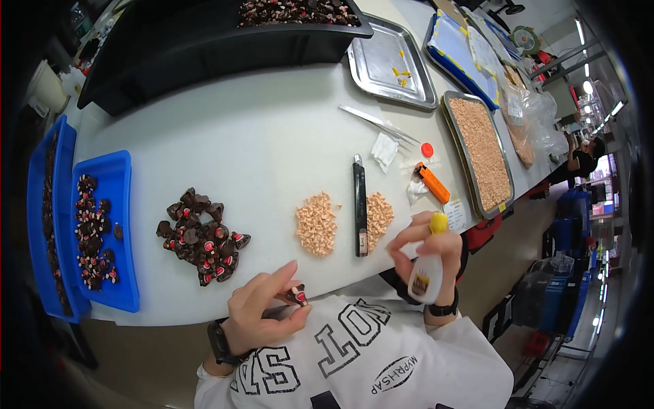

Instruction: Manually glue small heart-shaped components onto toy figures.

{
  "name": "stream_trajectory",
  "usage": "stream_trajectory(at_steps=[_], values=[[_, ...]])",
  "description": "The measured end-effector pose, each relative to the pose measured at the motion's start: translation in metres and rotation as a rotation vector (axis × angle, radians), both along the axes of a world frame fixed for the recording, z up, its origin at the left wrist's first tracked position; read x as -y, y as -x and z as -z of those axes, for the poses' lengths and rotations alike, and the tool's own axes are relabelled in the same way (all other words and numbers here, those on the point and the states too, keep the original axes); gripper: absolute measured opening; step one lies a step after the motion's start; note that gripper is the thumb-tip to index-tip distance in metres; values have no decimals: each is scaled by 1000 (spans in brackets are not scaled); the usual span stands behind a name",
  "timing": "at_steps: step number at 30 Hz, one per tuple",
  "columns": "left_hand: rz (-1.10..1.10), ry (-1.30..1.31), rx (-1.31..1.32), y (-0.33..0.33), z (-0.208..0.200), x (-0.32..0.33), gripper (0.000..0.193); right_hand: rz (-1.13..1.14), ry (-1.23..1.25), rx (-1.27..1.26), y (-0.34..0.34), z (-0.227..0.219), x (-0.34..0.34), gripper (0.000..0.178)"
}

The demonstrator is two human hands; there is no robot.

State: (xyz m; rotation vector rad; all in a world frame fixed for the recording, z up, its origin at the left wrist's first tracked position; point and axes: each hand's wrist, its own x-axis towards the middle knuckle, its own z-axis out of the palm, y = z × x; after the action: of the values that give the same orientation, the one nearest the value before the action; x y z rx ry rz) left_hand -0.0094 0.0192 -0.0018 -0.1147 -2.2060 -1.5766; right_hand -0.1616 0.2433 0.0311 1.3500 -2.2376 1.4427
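two hands are in view, each with hold of something. the left hand (pixel 255 313), nearer the person than the black stick tool (pixel 360 215) and to its left, has thumb and fingers brought almost together, pinching a small dark piece (pixel 297 295) with a red-and-white patch. the right hand (pixel 446 255), to the right of the black stick tool, has its fingers curled around a small pale bottle (pixel 426 281) with a yellow top; the bottle leans slightly.

one crumb heap (pixel 317 226), light tan, lies just left of the black stick tool, and a second crumb heap (pixel 379 215) lies close against its right side, though whether they touch cannot be told. farther left of the tool is a loose cluster (pixel 204 238) of dark pieces with red and pale bits, and well beyond that a blue tray (pixel 124 290) holds more dark, flecked pieces.

right of the tool lie an orange cutter (pixel 434 184) and, farther out, a tray of tan crumbs (pixel 490 213). past its far end are a crumpled white tissue (pixel 384 151), metal tweezers (pixel 371 118) and a silver tray (pixel 375 54) with yellow scraps.
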Motion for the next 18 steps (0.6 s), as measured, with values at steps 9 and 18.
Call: stream_trajectory(at_steps=[9,18], values=[[159,-150,191,2,-7,6,66,-428,39,-1,-13,-12,90,34],[183,-143,202,6,-14,12,65,-422,-91,79,-11,4,90,11]])
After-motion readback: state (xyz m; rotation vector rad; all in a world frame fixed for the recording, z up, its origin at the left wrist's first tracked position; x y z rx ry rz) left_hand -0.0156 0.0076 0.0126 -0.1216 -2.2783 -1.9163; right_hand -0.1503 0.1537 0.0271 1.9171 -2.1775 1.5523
